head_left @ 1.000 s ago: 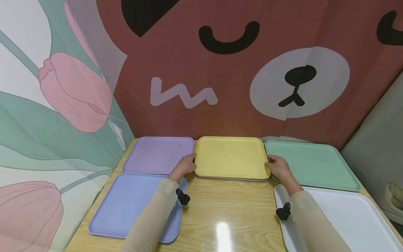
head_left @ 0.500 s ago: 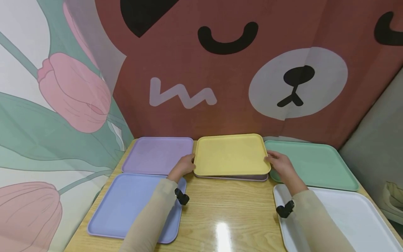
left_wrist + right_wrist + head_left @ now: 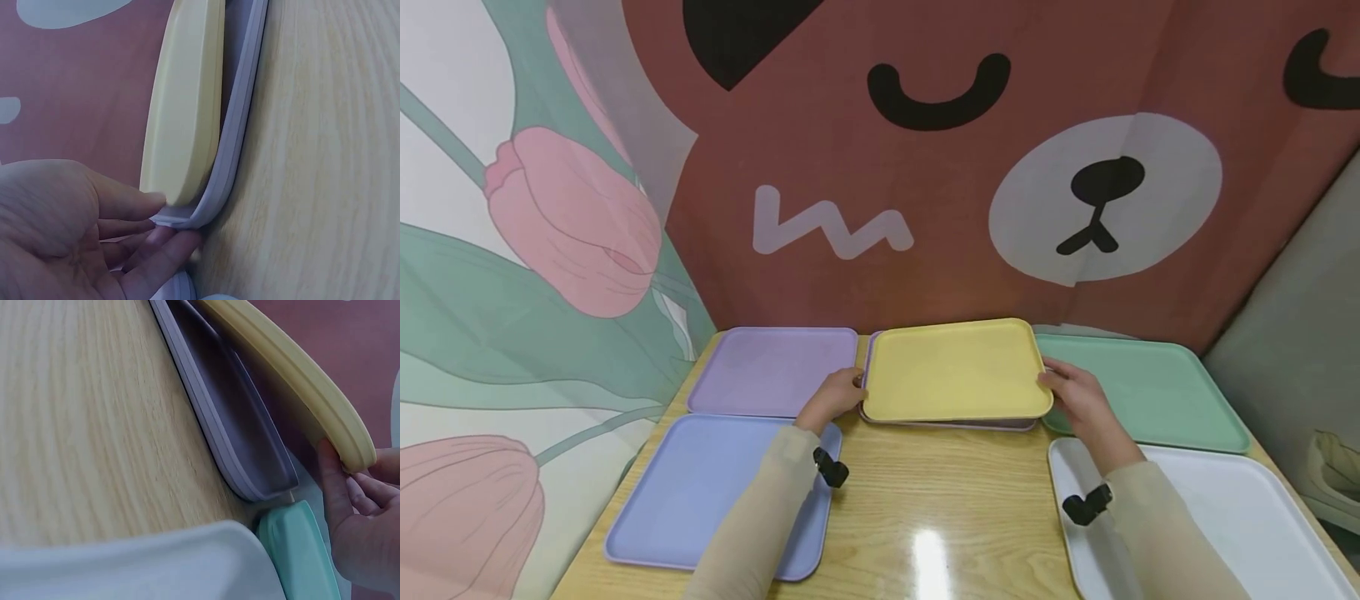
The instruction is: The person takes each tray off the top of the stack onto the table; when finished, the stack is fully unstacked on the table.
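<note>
A yellow tray (image 3: 955, 371) is tilted, its right end raised over a lavender tray (image 3: 250, 437) lying beneath it. My right hand (image 3: 1078, 400) pinches the yellow tray's right edge, thumb on one side and fingers on the other, as the right wrist view shows. At the left end, my left hand (image 3: 87, 231) grips the lavender tray's rim, with the thumb tip against the yellow tray's corner and the fingertips (image 3: 181, 244) at the rim's outer side. The yellow tray's left end sits inside the lavender rim.
A purple tray (image 3: 775, 367) lies back left, with a blue tray (image 3: 700, 492) in front of it. On the right are a green tray (image 3: 1150, 392) and a white tray (image 3: 1217, 517). A wall cloth (image 3: 820, 283) with printed pictures hangs behind the wooden table (image 3: 940, 500).
My right hand has lifted the yellow tray's right end and drawn it slightly to the right, uncovering part of the lavender tray. My left hand has stayed at the left end.
</note>
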A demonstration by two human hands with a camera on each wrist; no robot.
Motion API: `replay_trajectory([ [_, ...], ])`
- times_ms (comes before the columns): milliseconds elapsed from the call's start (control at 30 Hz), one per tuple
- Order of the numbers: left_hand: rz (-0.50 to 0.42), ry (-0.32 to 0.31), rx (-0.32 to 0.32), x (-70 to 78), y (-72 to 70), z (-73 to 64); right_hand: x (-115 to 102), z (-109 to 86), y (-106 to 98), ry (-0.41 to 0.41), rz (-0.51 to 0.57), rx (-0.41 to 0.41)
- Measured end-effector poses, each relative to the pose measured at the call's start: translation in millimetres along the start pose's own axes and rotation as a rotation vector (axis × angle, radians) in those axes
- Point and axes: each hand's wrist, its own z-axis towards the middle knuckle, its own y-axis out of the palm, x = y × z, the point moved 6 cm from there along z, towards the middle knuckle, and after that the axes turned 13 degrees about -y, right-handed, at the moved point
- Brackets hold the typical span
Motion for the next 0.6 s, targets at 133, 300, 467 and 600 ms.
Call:
replay_trajectory([
  [133, -0.012, -0.014, -0.004, -0.4, -0.4, -0.2, 1, -8.2, -8, -0.005, 0.053, -0.001],
  [300, 0.022, -0.007, 0.013, -0.2, -0.6, 0.6, 3, -20.8, -18, -0.017, 0.081, -0.007],
  [467, 0.022, -0.009, 0.029, -2.6, 0.6, 4.0, 4, -37.7, -27, -0.022, 0.113, -0.008],
  [600, -0.048, -0.022, 0.023, -4.5, 2.1, 5.2, 6, -55.3, -35, -0.010, 0.168, -0.007],
])
